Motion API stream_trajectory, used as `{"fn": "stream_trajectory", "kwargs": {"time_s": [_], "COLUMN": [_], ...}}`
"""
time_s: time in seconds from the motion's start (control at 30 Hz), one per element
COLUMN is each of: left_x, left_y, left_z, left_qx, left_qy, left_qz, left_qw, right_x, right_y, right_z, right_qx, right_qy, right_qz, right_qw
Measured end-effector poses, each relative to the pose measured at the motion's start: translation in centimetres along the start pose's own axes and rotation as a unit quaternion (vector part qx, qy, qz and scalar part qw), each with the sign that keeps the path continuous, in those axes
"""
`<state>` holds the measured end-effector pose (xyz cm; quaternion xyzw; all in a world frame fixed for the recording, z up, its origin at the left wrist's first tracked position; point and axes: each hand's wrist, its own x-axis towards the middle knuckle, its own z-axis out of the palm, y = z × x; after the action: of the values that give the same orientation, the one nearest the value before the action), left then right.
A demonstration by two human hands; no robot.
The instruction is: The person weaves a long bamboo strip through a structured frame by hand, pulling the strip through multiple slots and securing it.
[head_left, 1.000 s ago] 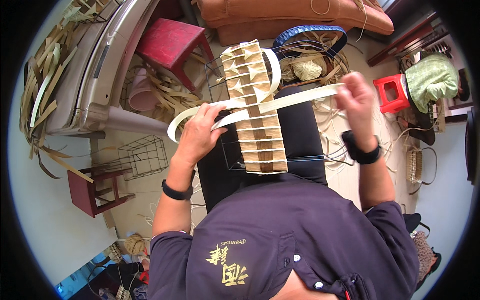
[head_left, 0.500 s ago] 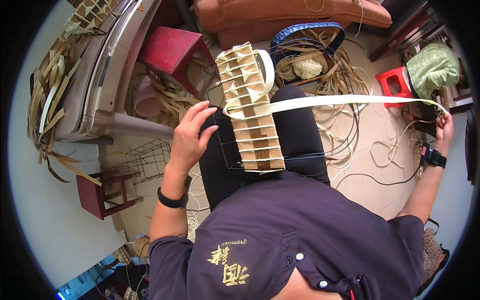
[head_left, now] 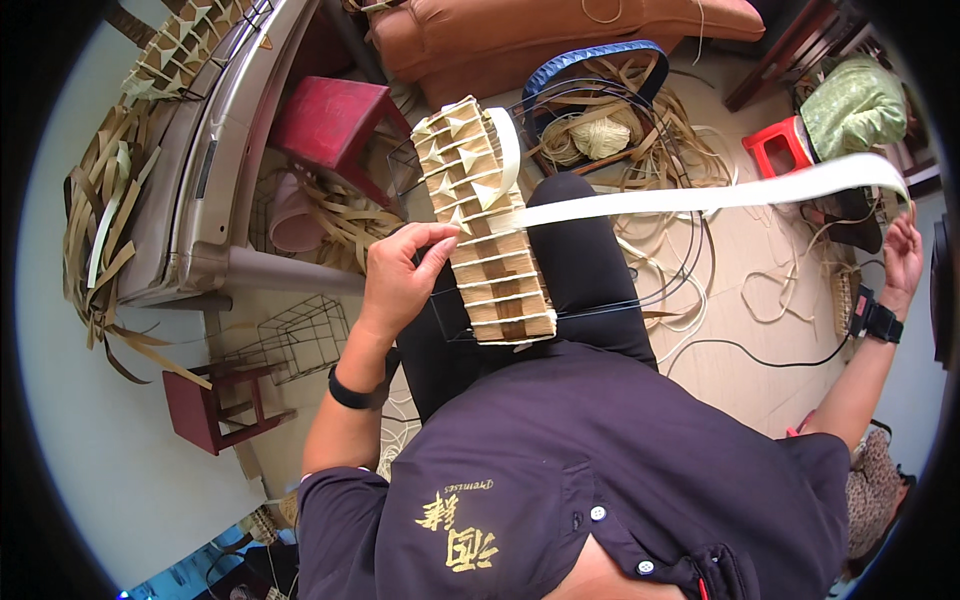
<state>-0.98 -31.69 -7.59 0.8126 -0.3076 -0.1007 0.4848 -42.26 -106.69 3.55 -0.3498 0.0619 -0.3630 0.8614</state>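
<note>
flat cream strip spanning from your lap to your right hand

read the clock from the middle of the brown basket panel, which lies across your black trousers, its top tipped toward 11 o'clock. pale cords cross it in rows, and pointed cream folds sit on its upper half. a cream loop bulges from its edge at 1 o'clock.

the strip leaves the panel's right side and runs out to 3 o'clock, rising slightly before it bends down at its far end. there your right hand, arm well extended, has its fingers closed on it. your left hand is close in at 8 o'clock, thumb and forefinger nearly together at the panel's left edge; you cannot tell from here whether they grip anything.

around you, a ball of cream cord rests at 2 o'clock with a blue braided handle at 1. an orange-brown sofa stands at 12, a red stool at 10, a pink bucket at 9. between 2 and 3, well apart, are a red plastic stool and a person in a green patterned top.
</note>
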Motion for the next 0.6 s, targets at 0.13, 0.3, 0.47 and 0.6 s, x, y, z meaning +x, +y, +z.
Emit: {"fn": "stream_trajectory", "kwargs": {"time_s": [0.13,0.3,0.47,0.6], "left_x": [-0.1,-2.2,-4.1,-6.0], "left_y": [4.9,9.5,12.4,12.9], "left_z": [-0.2,1.8,1.0,1.4], "left_qx": [-0.217,-0.263,-0.331,-0.014], "left_qy": [-0.257,-0.359,-0.264,-0.115], "left_qz": [-0.045,0.031,-0.104,0.138], "left_qw": [0.941,0.895,0.900,0.984], "right_x": [-5.5,-12.6,-16.6,-18.2], "right_y": [12.2,28.4,35.6,40.2], "right_z": [17.1,30.5,35.2,36.0], "right_qx": [-0.115,-0.370,-0.576,-0.537], "right_qy": [-0.120,-0.287,-0.464,-0.485], "right_qz": [0.023,0.107,-0.108,-0.178], "right_qw": [0.986,0.877,0.664,0.666]}}
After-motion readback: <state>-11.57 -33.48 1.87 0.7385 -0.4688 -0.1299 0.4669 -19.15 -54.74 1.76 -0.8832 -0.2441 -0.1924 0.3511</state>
